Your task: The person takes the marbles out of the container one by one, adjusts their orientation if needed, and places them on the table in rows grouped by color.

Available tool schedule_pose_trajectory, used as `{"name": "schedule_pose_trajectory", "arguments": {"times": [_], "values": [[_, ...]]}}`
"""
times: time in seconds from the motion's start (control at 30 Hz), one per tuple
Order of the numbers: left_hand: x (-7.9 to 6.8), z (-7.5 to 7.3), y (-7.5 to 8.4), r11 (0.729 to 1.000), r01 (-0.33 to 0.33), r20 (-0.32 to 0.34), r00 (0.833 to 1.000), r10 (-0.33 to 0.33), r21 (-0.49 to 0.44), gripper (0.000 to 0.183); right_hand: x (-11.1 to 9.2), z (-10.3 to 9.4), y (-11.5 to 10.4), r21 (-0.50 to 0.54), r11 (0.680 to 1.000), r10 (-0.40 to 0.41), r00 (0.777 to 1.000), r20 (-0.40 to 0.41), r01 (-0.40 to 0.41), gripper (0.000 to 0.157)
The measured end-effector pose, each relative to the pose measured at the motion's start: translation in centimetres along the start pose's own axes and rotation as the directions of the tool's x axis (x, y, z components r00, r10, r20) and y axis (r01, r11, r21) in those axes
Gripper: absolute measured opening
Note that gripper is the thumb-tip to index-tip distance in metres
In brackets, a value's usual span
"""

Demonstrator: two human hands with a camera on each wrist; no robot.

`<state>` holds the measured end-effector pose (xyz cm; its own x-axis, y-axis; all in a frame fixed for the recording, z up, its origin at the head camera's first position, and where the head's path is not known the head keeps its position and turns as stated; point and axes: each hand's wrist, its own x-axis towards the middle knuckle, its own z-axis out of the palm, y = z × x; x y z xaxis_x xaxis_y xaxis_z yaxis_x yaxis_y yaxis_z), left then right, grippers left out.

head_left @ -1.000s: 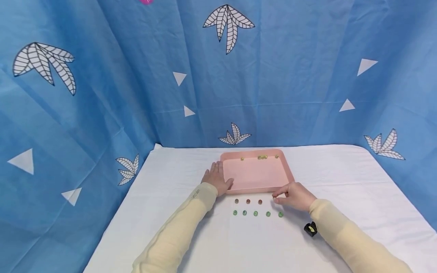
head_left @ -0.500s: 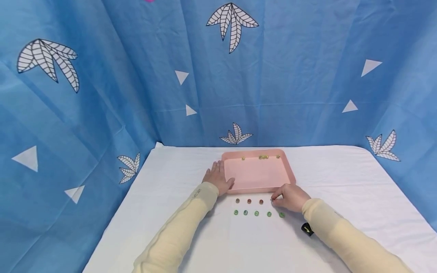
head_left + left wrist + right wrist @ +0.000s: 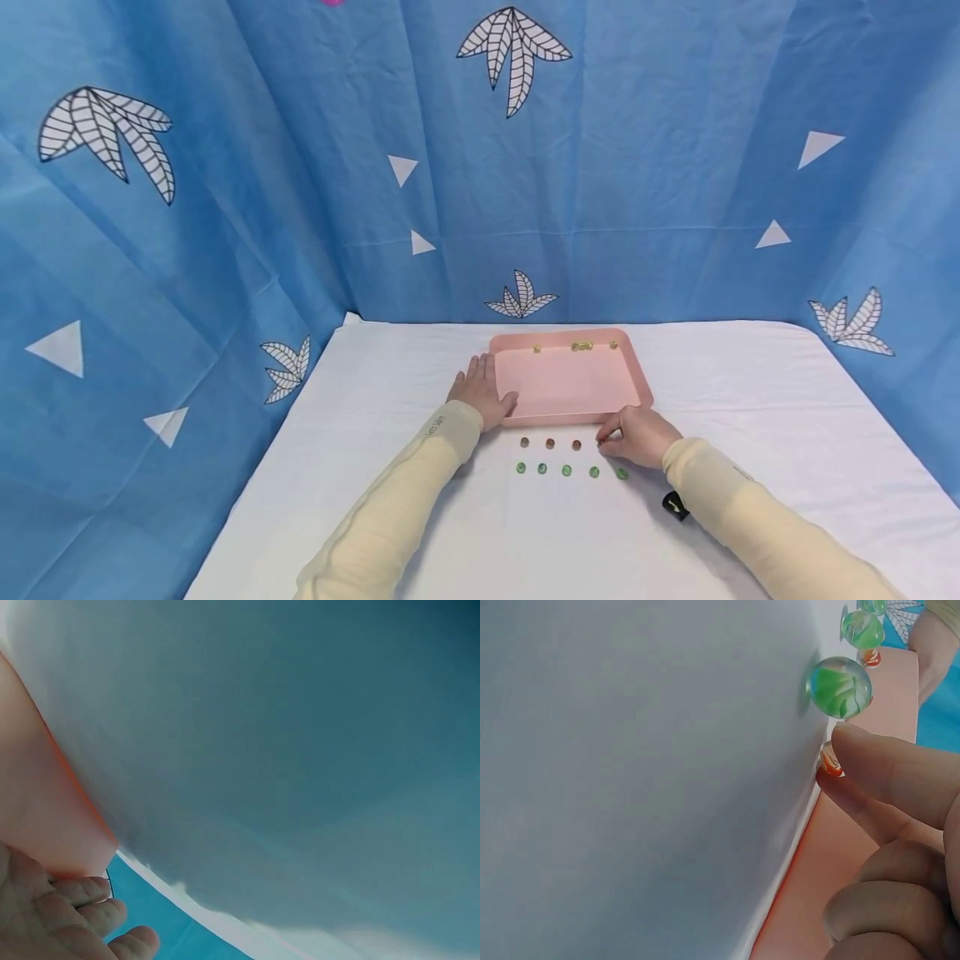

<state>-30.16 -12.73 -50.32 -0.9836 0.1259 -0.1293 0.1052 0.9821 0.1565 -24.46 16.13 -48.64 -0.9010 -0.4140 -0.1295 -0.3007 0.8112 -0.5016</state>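
Lowered right hand point(image 3: 641, 436) beside 3 reddish marbles point(image 3: 550, 443), pinching an orange-swirled glass marble point(image 3: 831, 760), apparently making 4; kept left hand point(image 3: 483, 395) straight-fingered against pink tray point(image 3: 558, 419).

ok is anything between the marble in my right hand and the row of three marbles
Nothing visible. Your right hand pinches the orange-swirled marble right of the three-marble row, with only white cloth between. The green marbles lie nearer you, off that path.
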Motion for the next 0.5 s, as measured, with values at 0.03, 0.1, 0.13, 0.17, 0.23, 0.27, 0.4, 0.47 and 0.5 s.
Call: {"name": "schedule_pose_trajectory", "arguments": {"times": [0.03, 0.1, 0.13, 0.17, 0.23, 0.27, 0.4, 0.47, 0.5], "values": [[0.01, 0.0, 0.0, 1.0, 0.0, 0.0, 1.0, 0.0, -0.002, 0.089, 0.0, 0.01, 0.01, 0.002, 1.0, 0.0, 1.0, -0.001, 0.0, 0.011], [0.01, -0.03, 0.0, 1.0, 0.0, 0.001, 1.0, 0.0, -0.005, 0.089, 0.0, 0.02, 0.02, 0.003, 1.0, -0.004, 1.0, -0.005, 0.004, 0.011], [0.01, -0.06, 0.01, 1.0, 0.001, 0.003, 1.0, -0.001, -0.004, 0.089, -0.02, 0.02, 0.04, 0.004, 1.0, -0.008, 1.0, -0.007, 0.008, 0.011], [0.02, -0.09, 0.02, 1.0, 0.002, 0.004, 1.0, -0.002, -0.004, 0.089, -0.02, 0.03, 0.06, 0.005, 1.0, -0.009, 1.0, -0.009, 0.009, 0.011], [0.01, -0.15, 0.05, 1.0, 0.006, 0.011, 1.0, -0.006, 0.0, 0.089, -0.03, 0.04, 0.08, 0.009, 1.0, -0.011, 1.0, -0.012, 0.012, 0.011], [0.02, -0.16, 0.07, 1.0, 0.008, 0.013, 1.0, -0.008, 0.002, 0.089, -0.04, 0.04, 0.09, 0.009, 1.0, -0.013, 1.0, -0.013, 0.013, 0.011], [0.04, -0.14, 0.13, 1.0, 0.014, 0.017, 1.0, -0.014, 0.004, 0.09, -0.07, 0.0, 0.03, 0.014, 1.0, -0.011, 1.0, -0.012, 0.011, 0.012], [0.1, -0.04, 0.1, 1.0, 0.012, 0.011, 1.0, -0.012, 0.003, 0.09, -0.11, -0.1, -0.06, 0.017, 1.0, -0.003, 1.0, -0.012, 0.003, 0.011], [0.11, -0.02, 0.08, 1.0, 0.011, 0.01, 1.0, -0.011, 0.004, 0.09, -0.14, -0.19, -0.13, 0.023, 1.0, 0.002, 1.0, -0.011, -0.002, 0.011]]}}
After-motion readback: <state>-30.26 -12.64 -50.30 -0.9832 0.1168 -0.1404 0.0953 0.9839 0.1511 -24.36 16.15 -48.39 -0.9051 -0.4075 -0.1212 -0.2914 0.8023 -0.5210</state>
